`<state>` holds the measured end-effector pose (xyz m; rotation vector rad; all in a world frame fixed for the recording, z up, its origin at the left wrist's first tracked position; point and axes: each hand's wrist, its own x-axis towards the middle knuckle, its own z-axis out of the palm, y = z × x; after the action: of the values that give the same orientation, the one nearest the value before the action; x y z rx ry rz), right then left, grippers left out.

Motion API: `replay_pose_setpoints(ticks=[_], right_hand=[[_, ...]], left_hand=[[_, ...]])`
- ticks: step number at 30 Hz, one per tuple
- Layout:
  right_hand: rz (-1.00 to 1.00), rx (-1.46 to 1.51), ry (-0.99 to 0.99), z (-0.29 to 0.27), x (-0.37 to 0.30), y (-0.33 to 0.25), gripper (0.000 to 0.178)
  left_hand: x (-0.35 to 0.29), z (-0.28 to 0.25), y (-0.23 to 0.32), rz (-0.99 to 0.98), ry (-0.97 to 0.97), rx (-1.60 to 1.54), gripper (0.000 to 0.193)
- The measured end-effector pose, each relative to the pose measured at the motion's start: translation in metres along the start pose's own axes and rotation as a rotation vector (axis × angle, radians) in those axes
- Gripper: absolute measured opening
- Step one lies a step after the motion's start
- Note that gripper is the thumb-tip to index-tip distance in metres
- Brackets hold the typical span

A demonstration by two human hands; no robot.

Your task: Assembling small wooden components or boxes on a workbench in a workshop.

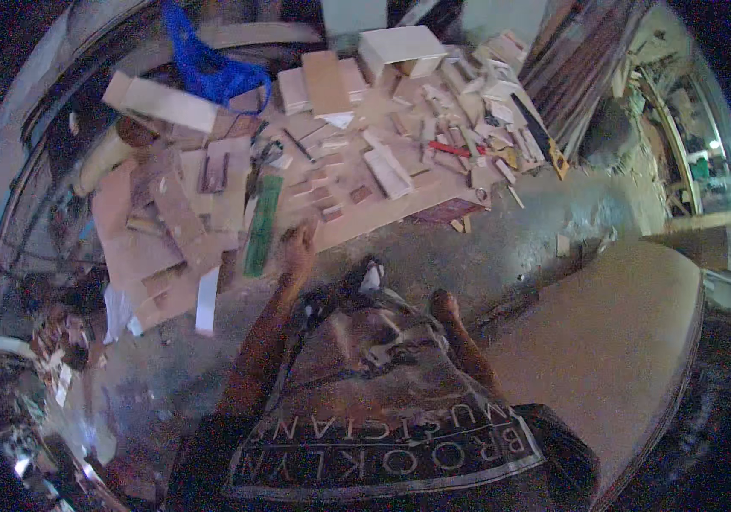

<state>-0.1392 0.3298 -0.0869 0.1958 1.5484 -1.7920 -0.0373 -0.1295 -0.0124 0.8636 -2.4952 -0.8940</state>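
Note:
At the near edge of a low board-topped work surface (344, 236) is my left hand (299, 249). It is beside several small wooden blocks (329, 207) and to the right of a long green strip (263, 226). Blur smears its fingers, so I cannot make out whether they are closed or hold anything. My right hand (445, 305) hangs apart from the work surface, over the floor. It looks curled into a loose fist, with nothing visible in it. A shallow pale wooden tray-like piece (387, 173) lies farther in, past the small blocks.
Brown flat panels (169, 209) overlap at the left. A blue bag (212, 81) and a white open box (402, 51) are at the back. A handsaw (558, 160) overhangs the right edge; a red tool (459, 149) lies nearby. A large board (604, 341) fills the right.

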Motion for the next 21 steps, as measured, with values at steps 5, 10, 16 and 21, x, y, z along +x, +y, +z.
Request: replay_pose_setpoints(ticks=[5,10,16,21], right_hand=[[-0.344,-1.232,0.291,0.001,0.007,-0.026,0.023],[-0.110,-1.112,0.190,0.020,0.047,-0.066,0.058],[-0.597,-1.090,0.214,0.071,0.077,-0.160,0.086],[-0.558,-1.029,0.073,0.092,0.095,-0.216,0.085]], left_hand=[[-0.007,0.007,0.014,0.129,-0.066,0.289,0.048],[-0.019,0.005,0.011,-0.070,0.026,-0.261,0.055],[-0.028,-0.002,0.011,0.029,0.094,0.080,0.051],[-0.024,-0.003,0.040,-0.039,0.176,0.055,0.056]])
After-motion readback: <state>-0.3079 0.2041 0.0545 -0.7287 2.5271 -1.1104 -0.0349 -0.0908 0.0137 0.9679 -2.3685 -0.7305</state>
